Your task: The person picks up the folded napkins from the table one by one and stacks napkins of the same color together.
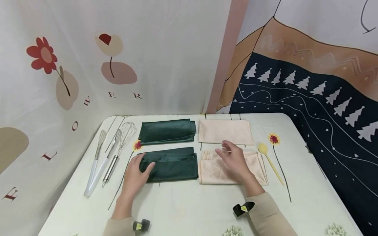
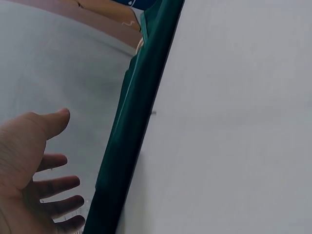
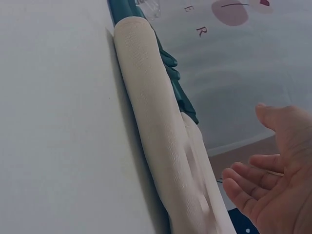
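Observation:
Two folded dark green cloths lie one behind the other, the far one and the near one. To their right are two folded pale pink cloths, again one far and one near. My left hand is at the left end of the near green cloth, thumb and fingers spread apart. Over the near pink cloth hovers my right hand, its fingers loosely bent around nothing. Both wrist views show the left hand and right hand beside the cloths with empty palms.
On the left of the table lie tongs with pale handles and a metal whisk. A yellow spoon lies right of the pink cloths. A printed curtain hangs behind the table's back edge.

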`<state>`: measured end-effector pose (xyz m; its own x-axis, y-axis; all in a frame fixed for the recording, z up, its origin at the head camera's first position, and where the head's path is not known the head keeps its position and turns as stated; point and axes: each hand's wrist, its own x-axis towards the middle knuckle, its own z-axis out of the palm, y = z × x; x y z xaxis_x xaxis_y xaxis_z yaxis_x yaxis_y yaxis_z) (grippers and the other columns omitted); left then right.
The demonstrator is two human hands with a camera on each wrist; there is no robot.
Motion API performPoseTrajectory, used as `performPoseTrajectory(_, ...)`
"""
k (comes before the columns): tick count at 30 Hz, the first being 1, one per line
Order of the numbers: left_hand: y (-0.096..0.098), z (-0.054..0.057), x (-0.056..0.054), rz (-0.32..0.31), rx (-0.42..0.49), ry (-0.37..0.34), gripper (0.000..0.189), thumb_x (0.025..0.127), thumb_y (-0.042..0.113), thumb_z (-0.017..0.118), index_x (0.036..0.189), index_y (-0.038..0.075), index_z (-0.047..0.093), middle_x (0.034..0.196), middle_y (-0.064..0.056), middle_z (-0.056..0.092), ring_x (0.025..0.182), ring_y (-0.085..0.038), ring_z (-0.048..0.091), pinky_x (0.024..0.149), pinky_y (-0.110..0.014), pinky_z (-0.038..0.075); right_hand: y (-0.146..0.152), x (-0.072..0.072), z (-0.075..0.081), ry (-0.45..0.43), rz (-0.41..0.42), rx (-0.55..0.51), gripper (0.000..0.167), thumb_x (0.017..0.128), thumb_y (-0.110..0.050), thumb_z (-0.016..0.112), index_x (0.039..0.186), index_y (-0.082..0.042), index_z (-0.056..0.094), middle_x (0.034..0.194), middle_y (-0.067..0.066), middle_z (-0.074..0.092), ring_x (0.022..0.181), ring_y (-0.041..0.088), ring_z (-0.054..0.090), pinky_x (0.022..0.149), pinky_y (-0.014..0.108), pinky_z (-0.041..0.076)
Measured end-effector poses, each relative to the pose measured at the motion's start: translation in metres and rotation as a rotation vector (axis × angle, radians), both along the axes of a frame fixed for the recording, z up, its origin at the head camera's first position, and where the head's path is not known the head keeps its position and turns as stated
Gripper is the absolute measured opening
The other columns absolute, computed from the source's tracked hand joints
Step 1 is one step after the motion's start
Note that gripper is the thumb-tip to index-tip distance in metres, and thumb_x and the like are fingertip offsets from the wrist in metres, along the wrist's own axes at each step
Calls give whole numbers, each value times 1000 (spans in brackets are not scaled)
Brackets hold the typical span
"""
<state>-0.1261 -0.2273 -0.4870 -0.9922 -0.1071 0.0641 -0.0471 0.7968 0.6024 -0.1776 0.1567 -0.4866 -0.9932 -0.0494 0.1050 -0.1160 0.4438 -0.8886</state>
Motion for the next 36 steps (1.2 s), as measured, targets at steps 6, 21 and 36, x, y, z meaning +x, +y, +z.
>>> performPoseTrajectory(6,-12,-6,-10,27,-2,-24,73,98,42,67,149,-3,42,151,-29,38,140,-48,36,115,-61,29,-13,-7,-2,-27,16,-11,56,97,-25,71,139,6,54,128,24,63,115,36,64,98,43,53)
performPoseTrajectory(21,-29,-8,-27,51,63,-121,80,97,32,70,152,-11,31,145,-37,41,130,-51,46,108,-61,38,-51,-21,-5,-116,81,8,53,96,-26,72,139,0,57,123,14,66,110,29,66,93,43,55)
performPoseTrajectory(36,-36,-10,-33,75,82,-173,77,92,24,76,146,-16,38,128,-35,55,120,-49,53,101,-59,45,-81,-37,-10,-242,197,91,62,93,-28,77,143,-1,54,112,9,70,105,25,67,93,43,54)
